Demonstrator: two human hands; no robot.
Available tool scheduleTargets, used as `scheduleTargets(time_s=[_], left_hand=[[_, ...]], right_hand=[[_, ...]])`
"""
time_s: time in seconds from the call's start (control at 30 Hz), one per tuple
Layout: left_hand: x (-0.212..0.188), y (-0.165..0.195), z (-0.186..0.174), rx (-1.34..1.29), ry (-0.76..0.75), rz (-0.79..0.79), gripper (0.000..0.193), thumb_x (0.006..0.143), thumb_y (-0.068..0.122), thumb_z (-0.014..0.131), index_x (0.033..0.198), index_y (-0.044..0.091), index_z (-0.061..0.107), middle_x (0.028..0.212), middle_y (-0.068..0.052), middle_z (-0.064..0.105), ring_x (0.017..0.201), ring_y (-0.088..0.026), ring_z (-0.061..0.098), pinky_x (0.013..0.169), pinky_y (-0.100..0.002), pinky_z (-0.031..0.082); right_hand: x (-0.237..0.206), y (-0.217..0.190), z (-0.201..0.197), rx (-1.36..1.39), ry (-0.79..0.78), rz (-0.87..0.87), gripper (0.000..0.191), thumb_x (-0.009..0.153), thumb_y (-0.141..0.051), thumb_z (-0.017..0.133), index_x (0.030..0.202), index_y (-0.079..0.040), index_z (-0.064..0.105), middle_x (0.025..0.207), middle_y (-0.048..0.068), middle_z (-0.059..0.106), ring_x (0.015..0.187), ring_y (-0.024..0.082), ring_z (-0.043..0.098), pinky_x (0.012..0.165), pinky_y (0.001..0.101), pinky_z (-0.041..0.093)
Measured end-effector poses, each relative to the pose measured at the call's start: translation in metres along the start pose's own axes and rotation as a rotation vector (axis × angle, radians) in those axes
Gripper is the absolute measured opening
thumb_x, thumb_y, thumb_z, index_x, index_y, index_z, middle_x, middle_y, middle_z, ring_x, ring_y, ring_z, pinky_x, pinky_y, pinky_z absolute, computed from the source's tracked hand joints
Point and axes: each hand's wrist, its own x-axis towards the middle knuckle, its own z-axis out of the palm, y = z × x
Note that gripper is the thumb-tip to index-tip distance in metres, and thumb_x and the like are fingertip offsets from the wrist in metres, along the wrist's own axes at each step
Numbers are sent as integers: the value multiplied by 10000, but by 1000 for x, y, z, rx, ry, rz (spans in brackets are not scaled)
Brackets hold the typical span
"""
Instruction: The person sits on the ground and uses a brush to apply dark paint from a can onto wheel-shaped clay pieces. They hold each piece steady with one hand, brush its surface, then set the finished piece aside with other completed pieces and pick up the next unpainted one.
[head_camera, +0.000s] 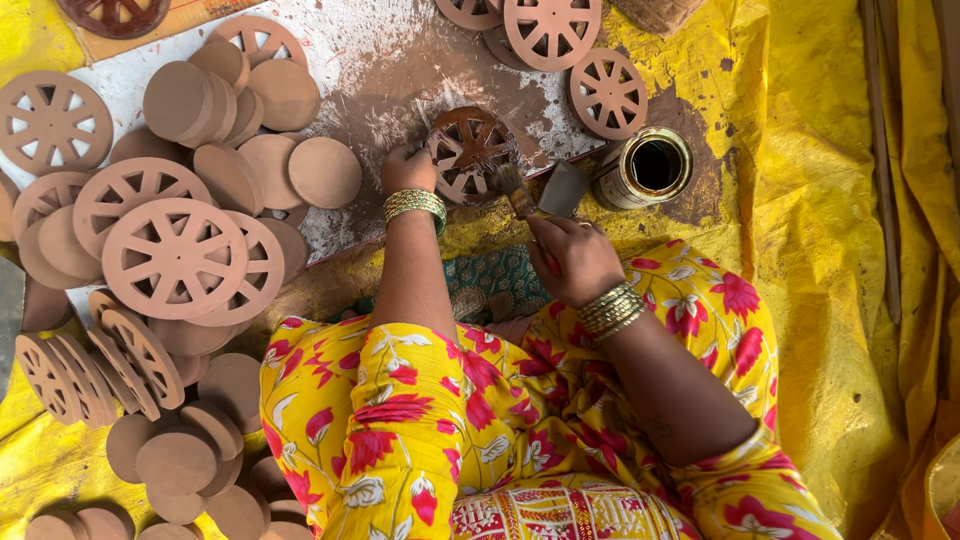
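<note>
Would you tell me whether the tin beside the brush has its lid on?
No, the tin stands open, its dark inside showing, just past the brush held in the right hand.
</note>
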Motion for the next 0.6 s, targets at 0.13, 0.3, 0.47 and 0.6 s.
scheduleTargets(time_s=[0.13, 0.3, 0.47, 0.6], left_hand=[[3, -5, 0, 28, 30, 61, 283, 844, 179, 663, 1038, 10, 780, 915, -178, 784, 812, -289, 760, 767, -418, 561], [6, -8, 0, 2, 42, 125, 298, 829, 195, 686, 1041, 4, 773, 938, -185, 781, 851, -293, 759, 792, -409, 559], [5, -5, -3, 5, 36, 83, 305, 826, 200, 688, 1046, 4, 768, 960, -190, 779, 875, -307, 758, 813, -422, 558], [4, -5, -2, 72, 56, 59, 312, 830, 213, 688, 1057, 16, 771, 968, -202, 772, 880, -315, 758, 824, -420, 558]], right_hand=[[-4, -2, -5, 45, -11, 33, 341, 954, -209, 666, 1269, -77, 673, 1112, 159, 749, 981, 336, 726, 896, 477, 559], [6, -11, 7, 29, 55, -104, 361, 939, -201, 677, 1270, -58, 669, 1131, 173, 752, 982, 355, 729, 866, 476, 555], [3, 0, -2, 55, 53, -13, 306, 947, -209, 681, 1226, -84, 688, 1005, 157, 764, 862, 318, 748, 819, 460, 593], [12, 9, 1, 54, 149, -26, 343, 954, -189, 682, 1271, -57, 672, 1020, 184, 762, 842, 333, 747, 778, 445, 595]])
